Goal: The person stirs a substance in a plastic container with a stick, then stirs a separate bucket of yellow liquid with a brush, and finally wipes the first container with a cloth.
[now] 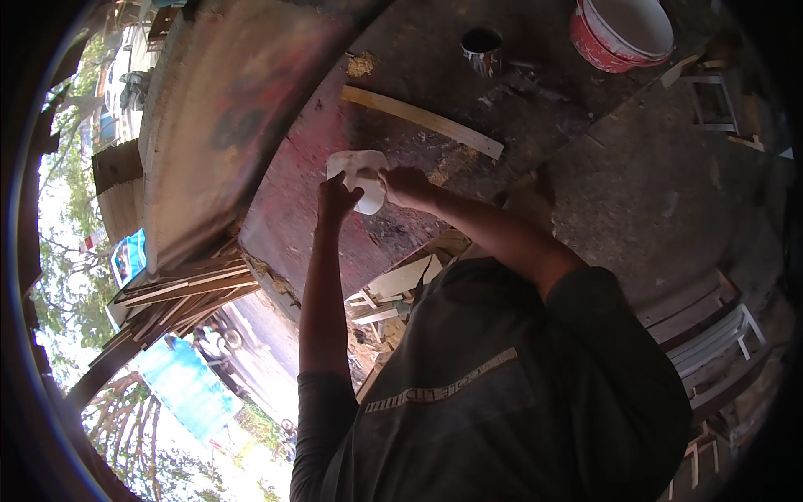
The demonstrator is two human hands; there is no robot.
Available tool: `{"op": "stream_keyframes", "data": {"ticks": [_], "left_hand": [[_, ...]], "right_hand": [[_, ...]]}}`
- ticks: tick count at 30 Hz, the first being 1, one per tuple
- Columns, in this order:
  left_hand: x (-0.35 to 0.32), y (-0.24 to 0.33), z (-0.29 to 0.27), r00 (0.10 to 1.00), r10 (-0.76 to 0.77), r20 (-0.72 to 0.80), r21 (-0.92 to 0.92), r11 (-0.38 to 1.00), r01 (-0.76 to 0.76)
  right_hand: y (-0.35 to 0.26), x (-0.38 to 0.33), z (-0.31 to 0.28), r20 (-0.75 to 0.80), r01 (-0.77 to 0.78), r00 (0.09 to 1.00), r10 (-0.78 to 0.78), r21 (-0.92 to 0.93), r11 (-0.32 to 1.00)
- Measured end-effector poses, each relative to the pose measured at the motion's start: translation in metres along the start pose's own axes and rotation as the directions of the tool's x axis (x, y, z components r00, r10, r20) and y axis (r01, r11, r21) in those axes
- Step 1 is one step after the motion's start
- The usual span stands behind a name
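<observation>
A white, rounded, shallow piece (pixel 370 201), perhaps a cut plastic container, is held over the stained reddish worktable (pixel 284 184). On its surface lies a brownish patch that I cannot make out clearly. My left hand (pixel 336 199) grips its left edge, thumb pressed against the near side. At the right edge, my right hand (pixel 406 186) is closed, its fingers reaching the white piece. Whatever lies inside those right fingers is hidden or too small to name.
Beyond my hands a pale wood strip (pixel 422 122) lies across the table. Farther back are a small pile of shavings (pixel 361 64), a paint-smeared tin (pixel 482 55) and a red-and-white bucket (pixel 606 40). Stacked planks (pixel 196 284) stick out at left; a white wooden frame (pixel 715 343) stands at right.
</observation>
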State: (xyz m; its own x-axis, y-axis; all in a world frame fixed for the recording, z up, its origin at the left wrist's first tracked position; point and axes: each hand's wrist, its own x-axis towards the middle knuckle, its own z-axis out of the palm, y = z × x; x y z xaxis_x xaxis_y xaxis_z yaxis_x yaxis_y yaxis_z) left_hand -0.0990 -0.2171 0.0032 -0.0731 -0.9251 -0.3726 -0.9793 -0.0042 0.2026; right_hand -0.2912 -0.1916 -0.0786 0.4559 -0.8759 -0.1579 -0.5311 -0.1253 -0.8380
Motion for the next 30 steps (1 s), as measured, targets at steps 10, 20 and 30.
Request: {"op": "stream_keyframes", "data": {"ticks": [10,20,30], "left_hand": [[-0.005,-0.002,-0.007,0.998,-0.067,0.016,-0.014,0.998,0.067],[-0.019,-0.007,-0.010,0.995,-0.096,0.014,-0.091,0.991,0.096],[-0.038,-0.024,0.000,0.985,-0.167,-0.049,-0.236,0.960,0.151]], "right_hand": [[-0.004,0.018,0.020,-0.050,0.058,0.997,-0.056,0.046,0.997],[-0.020,-0.006,0.019,0.159,0.087,0.983,-0.088,0.016,0.996],[-0.042,-0.033,0.005,0.205,-0.082,0.977,0.058,0.112,0.990]]}}
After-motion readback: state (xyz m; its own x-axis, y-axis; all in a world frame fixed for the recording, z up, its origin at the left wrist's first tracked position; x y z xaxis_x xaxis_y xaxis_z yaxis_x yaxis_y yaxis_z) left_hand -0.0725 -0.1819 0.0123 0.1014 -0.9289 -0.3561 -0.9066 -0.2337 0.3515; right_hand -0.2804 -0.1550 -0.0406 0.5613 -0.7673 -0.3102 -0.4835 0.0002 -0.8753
